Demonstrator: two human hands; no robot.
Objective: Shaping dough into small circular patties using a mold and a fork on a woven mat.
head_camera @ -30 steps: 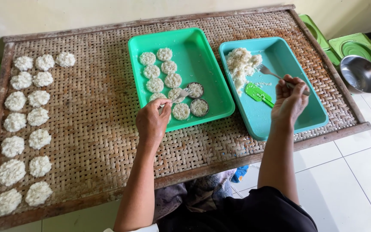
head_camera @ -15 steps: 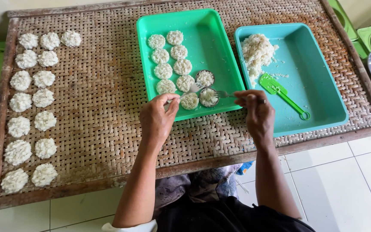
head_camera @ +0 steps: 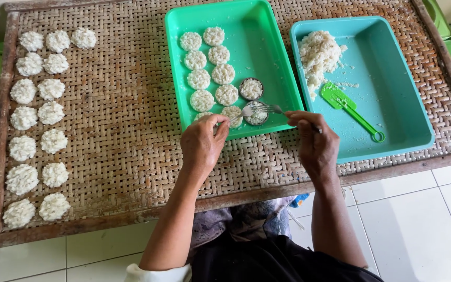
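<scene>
Rice fills a small round metal mould (head_camera: 257,114) that lies near the front edge of the green tray (head_camera: 267,31), just beside a second round mould (head_camera: 251,89) also packed with white rice. A metal fork (head_camera: 270,108) rests with its tines on the front mould; its handle runs back into the right hand (head_camera: 314,141), whose fingers (head_camera: 297,118) are pressed together, pinching the handle. The left hand (head_camera: 200,143) hovers over the tray's front rim, thumb and forefinger (head_camera: 220,124) drawn together at the edge of a rice cake beside the front mould; whether they actually touch it cannot be told.

Two short columns of round rice cakes (head_camera: 212,65) lie in the green tray behind the hands. To the right, touching the green tray's side, stands a teal tray (head_camera: 413,104) with a heap of loose rice (head_camera: 317,55) in its far left corner and a green plastic scraper (head_camera: 348,104) lying slantwise in the middle. Both trays sit on a woven rattan desk (head_camera: 116,120) with a wooden frame. Along its far left side, well apart from the trays, more finished rice cakes (head_camera: 32,130) lie in two columns. White floor tiles (head_camera: 434,224) show below.
</scene>
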